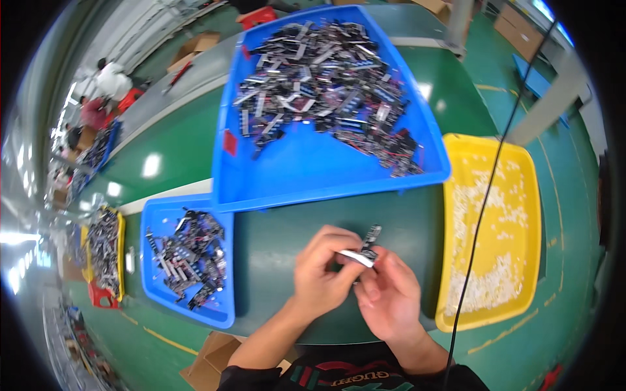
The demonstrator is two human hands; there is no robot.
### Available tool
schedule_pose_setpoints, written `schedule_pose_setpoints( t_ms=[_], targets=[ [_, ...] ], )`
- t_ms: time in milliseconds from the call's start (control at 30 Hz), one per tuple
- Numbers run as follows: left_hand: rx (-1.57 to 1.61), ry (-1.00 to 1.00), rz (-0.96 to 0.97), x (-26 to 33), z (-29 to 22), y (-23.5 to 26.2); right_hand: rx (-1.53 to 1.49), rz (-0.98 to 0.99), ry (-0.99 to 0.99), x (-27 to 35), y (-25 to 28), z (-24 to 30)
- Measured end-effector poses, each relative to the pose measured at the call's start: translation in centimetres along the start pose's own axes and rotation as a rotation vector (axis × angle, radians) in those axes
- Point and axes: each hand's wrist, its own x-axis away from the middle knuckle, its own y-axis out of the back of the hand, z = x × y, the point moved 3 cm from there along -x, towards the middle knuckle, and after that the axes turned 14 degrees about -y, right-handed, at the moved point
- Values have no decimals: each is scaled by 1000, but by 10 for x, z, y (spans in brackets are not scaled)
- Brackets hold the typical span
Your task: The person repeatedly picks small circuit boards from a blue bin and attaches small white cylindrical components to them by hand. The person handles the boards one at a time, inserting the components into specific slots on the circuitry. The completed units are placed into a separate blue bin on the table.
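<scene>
Near the table's front edge, my left hand (321, 268) is closed around a small black-and-white strip-shaped part (360, 257), whose pale edge points toward my right hand. A dark end of it sticks up beyond the fingers. My right hand (393, 293) is curled in from the other side, its fingertips closed at the part's near end. The fingers hide much of the part, so its exact kind does not show. Beyond the hands lies a large blue tray (293, 197) heaped with similar dark and silver strip parts (326, 78).
To the left, a smaller blue tray (149, 260) contains more strip parts. A yellow tray (531, 215) of small white pieces stands on the right, with a black cable (482, 215) hanging across it. An open cardboard box (218, 355) is below the table. Other people work at far left.
</scene>
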Motion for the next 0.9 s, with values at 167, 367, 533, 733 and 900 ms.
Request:
schedule_pose_setpoints(
  t_ms=[167,367,533,733,900],
  targets=[
    [240,113,-53,0,1,-2,111,-18,93,-1,-4,-4],
    [262,183,-58,1,-9,7,506,-18,258,11,-18,-2],
    [59,184,-274,6,-46,58,1208,-90,406,35,-32,24],
    [-724,344,-533,38,-84,205,1882,-684,686,79,-22,111],
    [-1246,520,-397,77,-69,285,2167,-927,416,67,8,124]
  ],
)
